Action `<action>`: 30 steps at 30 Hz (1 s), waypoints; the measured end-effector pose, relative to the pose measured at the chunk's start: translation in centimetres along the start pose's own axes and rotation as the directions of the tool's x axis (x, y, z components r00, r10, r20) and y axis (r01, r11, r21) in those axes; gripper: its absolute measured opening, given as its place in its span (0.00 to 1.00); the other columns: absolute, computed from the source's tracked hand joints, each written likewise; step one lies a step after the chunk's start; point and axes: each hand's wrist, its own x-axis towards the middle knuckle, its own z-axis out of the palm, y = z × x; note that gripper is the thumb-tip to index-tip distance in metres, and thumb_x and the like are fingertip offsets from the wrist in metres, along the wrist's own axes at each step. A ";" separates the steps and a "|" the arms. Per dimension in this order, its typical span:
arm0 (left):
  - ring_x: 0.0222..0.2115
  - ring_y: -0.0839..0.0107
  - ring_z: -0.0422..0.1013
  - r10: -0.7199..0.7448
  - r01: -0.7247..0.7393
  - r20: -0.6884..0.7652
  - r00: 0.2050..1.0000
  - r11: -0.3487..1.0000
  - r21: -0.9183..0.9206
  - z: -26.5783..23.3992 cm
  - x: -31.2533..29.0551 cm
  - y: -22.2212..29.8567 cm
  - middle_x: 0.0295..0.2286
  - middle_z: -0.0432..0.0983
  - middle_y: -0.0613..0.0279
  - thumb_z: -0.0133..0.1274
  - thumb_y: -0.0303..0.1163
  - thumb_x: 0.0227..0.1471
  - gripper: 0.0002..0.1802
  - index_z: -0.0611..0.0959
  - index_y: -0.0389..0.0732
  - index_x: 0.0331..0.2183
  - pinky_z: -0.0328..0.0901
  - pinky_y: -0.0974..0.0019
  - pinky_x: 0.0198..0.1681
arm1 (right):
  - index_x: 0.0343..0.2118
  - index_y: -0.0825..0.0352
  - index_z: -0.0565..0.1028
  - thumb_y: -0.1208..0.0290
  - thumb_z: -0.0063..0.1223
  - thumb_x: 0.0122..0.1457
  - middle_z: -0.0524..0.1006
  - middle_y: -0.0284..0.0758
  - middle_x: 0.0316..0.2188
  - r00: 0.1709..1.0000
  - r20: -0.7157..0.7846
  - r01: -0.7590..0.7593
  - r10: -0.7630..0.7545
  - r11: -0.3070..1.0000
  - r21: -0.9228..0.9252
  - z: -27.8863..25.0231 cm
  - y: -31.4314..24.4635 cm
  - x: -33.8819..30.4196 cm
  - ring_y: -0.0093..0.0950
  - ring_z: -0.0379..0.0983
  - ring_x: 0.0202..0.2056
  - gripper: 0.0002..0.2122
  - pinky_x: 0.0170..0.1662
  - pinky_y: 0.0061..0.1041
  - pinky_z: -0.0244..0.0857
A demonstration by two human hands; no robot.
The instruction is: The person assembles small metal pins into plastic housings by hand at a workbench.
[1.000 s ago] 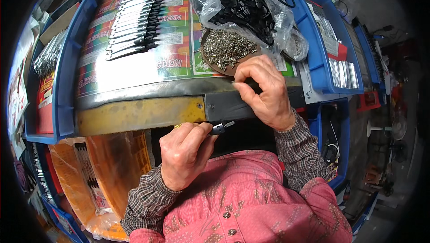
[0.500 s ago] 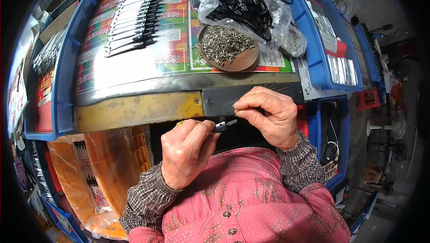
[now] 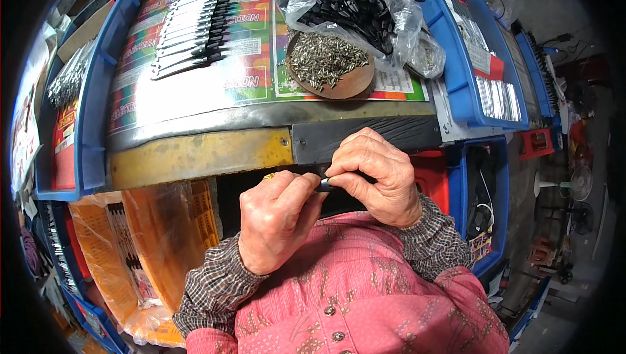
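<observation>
In front of my chest, my left hand (image 3: 277, 214) is closed in a pinch around a small dark cylindrical part (image 3: 324, 185). Only a short stretch of it shows between the two hands. Thumb and forefinger of my right hand (image 3: 373, 174) are pressed together at the part's right end, so its tip is covered. Whether anything smaller is in that pinch is hidden. Beyond the hands on the bench, a round wooden dish (image 3: 358, 84) holds many tiny metal pins (image 3: 323, 59). Behind it lies a clear plastic bag (image 3: 409, 24) of black plastic pieces (image 3: 352, 11).
Slim silver-and-black pieces (image 3: 195, 28) lie in a row on the colourful printed bench top. Blue bins (image 3: 91, 112) stand at left and another blue bin (image 3: 450, 47) at right, with metal parts inside. Below left is a plastic-lined orange crate (image 3: 207, 217). The bench edge (image 3: 202, 152) runs just ahead.
My right hand has moved left and its fingertips now meet the end of the dark part. The part's light metal tip, visible before, is now covered. My left hand has barely shifted.
</observation>
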 end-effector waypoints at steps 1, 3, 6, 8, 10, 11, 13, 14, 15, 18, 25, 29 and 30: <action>0.18 0.66 0.68 0.014 -0.014 0.006 1.000 1.000 0.010 0.1 0.0 -0.1 0.20 0.70 0.60 0.62 0.20 0.37 0.13 0.79 0.37 0.31 0.63 0.66 0.21 | 0.26 0.67 0.75 0.78 0.63 0.45 0.74 0.33 0.24 1.000 -0.004 -0.005 0.005 1.000 0.001 0.0 0.0 -0.1 0.32 0.70 0.28 0.07 0.34 0.29 0.63; 0.20 0.63 0.69 0.026 -0.027 0.012 1.000 0.999 0.020 0.2 -0.1 -0.1 0.21 0.71 0.60 0.62 0.22 0.37 0.14 0.79 0.38 0.31 0.64 0.63 0.22 | 0.26 0.67 0.75 0.78 0.63 0.44 0.74 0.34 0.24 1.000 -0.003 -0.006 0.006 1.000 0.002 0.0 0.0 -0.1 0.32 0.70 0.28 0.07 0.34 0.29 0.63; 0.20 0.63 0.69 0.026 -0.026 0.014 1.000 0.999 0.019 0.2 0.0 -0.1 0.21 0.71 0.60 0.62 0.22 0.37 0.14 0.79 0.38 0.31 0.64 0.63 0.22 | 0.26 0.68 0.76 0.78 0.63 0.45 0.75 0.34 0.25 1.000 0.010 -0.004 0.004 0.999 -0.033 0.0 0.0 -0.3 0.33 0.72 0.28 0.07 0.34 0.29 0.65; 0.20 0.63 0.69 0.067 -0.066 -0.020 0.998 0.997 0.044 0.4 -0.1 -0.3 0.21 0.71 0.60 0.62 0.22 0.36 0.14 0.79 0.38 0.31 0.65 0.63 0.22 | 0.26 0.69 0.76 0.76 0.64 0.46 0.75 0.35 0.25 1.000 0.020 0.000 0.002 0.998 -0.067 0.2 0.0 -0.4 0.33 0.73 0.29 0.07 0.35 0.29 0.66; 0.20 0.63 0.69 0.071 -0.070 -0.016 0.997 0.996 0.052 0.5 -0.1 -0.3 0.21 0.71 0.60 0.62 0.22 0.36 0.14 0.79 0.38 0.31 0.65 0.63 0.22 | 0.27 0.69 0.76 0.78 0.64 0.44 0.75 0.36 0.25 1.000 -0.004 0.030 -0.030 0.994 -0.108 0.3 -0.1 -0.5 0.34 0.73 0.28 0.08 0.33 0.29 0.67; 0.20 0.63 0.69 0.073 -0.072 -0.014 0.997 0.996 0.060 0.5 -0.1 -0.2 0.21 0.71 0.60 0.62 0.22 0.36 0.14 0.79 0.38 0.31 0.65 0.63 0.22 | 0.27 0.69 0.76 0.78 0.64 0.44 0.75 0.36 0.25 0.999 -0.006 0.032 -0.032 0.993 -0.110 0.3 -0.3 -0.6 0.34 0.73 0.28 0.08 0.33 0.29 0.67; 0.20 0.63 0.69 0.086 -0.084 -0.026 0.996 0.994 0.069 0.7 -0.1 -0.5 0.21 0.71 0.60 0.62 0.22 0.36 0.14 0.79 0.39 0.30 0.65 0.63 0.22 | 0.28 0.69 0.76 0.79 0.64 0.42 0.75 0.37 0.25 0.995 -0.009 0.091 -0.096 0.967 -0.239 0.3 -0.5 -0.5 0.34 0.73 0.28 0.09 0.32 0.30 0.68; 0.20 0.63 0.69 0.093 -0.090 -0.036 0.995 0.993 0.077 0.8 -0.1 -0.6 0.21 0.71 0.60 0.61 0.21 0.36 0.14 0.79 0.39 0.30 0.65 0.64 0.22 | 0.28 0.68 0.75 0.80 0.61 0.40 0.73 0.36 0.27 0.989 0.000 0.141 -0.148 0.939 -0.313 0.5 -0.4 -0.9 0.34 0.72 0.29 0.10 0.32 0.29 0.69; 0.20 0.63 0.69 0.101 -0.098 -0.040 0.994 0.992 0.080 0.9 -0.2 -0.6 0.21 0.71 0.60 0.61 0.21 0.36 0.14 0.79 0.39 0.30 0.65 0.64 0.22 | 0.28 0.68 0.75 0.80 0.61 0.40 0.73 0.36 0.27 0.988 -0.002 0.148 -0.156 0.937 -0.316 0.7 -0.4 -1.0 0.34 0.72 0.29 0.10 0.32 0.29 0.69; 0.19 0.64 0.70 0.120 -0.114 -0.048 0.992 0.988 0.107 0.8 -0.2 -0.7 0.21 0.71 0.61 0.60 0.21 0.36 0.13 0.79 0.39 0.30 0.65 0.64 0.21 | 0.31 0.71 0.75 0.75 0.60 0.40 0.73 0.37 0.30 0.958 0.057 0.278 -0.282 0.854 -0.440 0.8 -0.2 -1.7 0.33 0.73 0.31 0.13 0.31 0.29 0.70; 0.19 0.65 0.69 0.200 -0.186 -0.086 0.976 0.972 0.147 1.1 0.0 -0.9 0.21 0.71 0.62 0.60 0.21 0.35 0.14 0.79 0.38 0.31 0.65 0.65 0.20 | 0.34 0.72 0.76 0.72 0.62 0.42 0.75 0.37 0.31 0.943 0.120 0.328 -0.311 0.802 -0.499 0.4 -0.8 -1.6 0.32 0.74 0.32 0.14 0.29 0.26 0.71; 0.19 0.65 0.70 0.226 -0.204 -0.101 0.969 0.961 0.189 1.2 0.3 -1.2 0.21 0.71 0.61 0.60 0.22 0.35 0.15 0.79 0.38 0.31 0.65 0.65 0.20 | 0.34 0.72 0.76 0.73 0.63 0.42 0.75 0.37 0.31 0.916 0.114 0.386 -0.385 0.763 -0.518 0.5 0.2 -1.4 0.32 0.74 0.32 0.15 0.29 0.27 0.71; 0.19 0.65 0.70 0.217 -0.196 -0.108 0.970 0.964 0.181 1.2 0.3 -1.2 0.21 0.72 0.61 0.61 0.22 0.35 0.15 0.79 0.38 0.32 0.65 0.64 0.20 | 0.34 0.71 0.76 0.73 0.63 0.42 0.75 0.37 0.31 0.937 0.092 0.339 -0.337 0.815 -0.470 0.5 0.3 -1.4 0.32 0.74 0.31 0.15 0.30 0.27 0.71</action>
